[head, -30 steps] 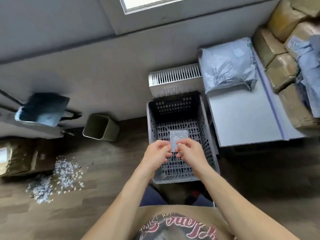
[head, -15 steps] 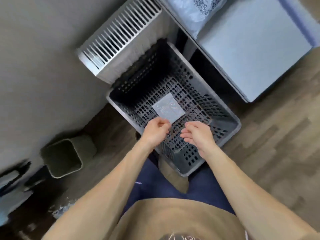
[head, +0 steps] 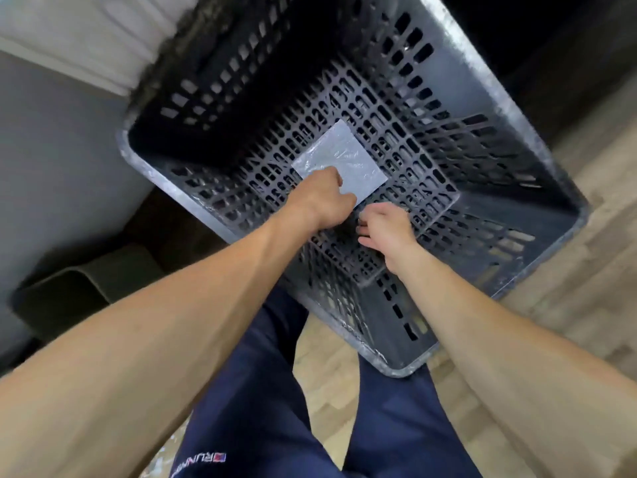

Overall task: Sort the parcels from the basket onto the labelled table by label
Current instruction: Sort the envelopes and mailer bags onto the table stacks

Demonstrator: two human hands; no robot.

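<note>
- Left hand (head: 324, 198) is sitting curled over the near corner of the small grey parcel (head: 348, 160). The fingertips are hidden, so I can't tell if it's actually pinching it.
- Right hand (head: 386, 229) is hovering just beside it, fingers loose, holding nothing.
- Parcel is lying flat on the bottom of the slotted basket (head: 517, 108).
- Green bin (head: 86, 288) is sitting off to the left.

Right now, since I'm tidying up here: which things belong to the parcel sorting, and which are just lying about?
Job: basket, parcel, left hand at the parcel, right hand.
Lying about: bin, radiator.
</note>
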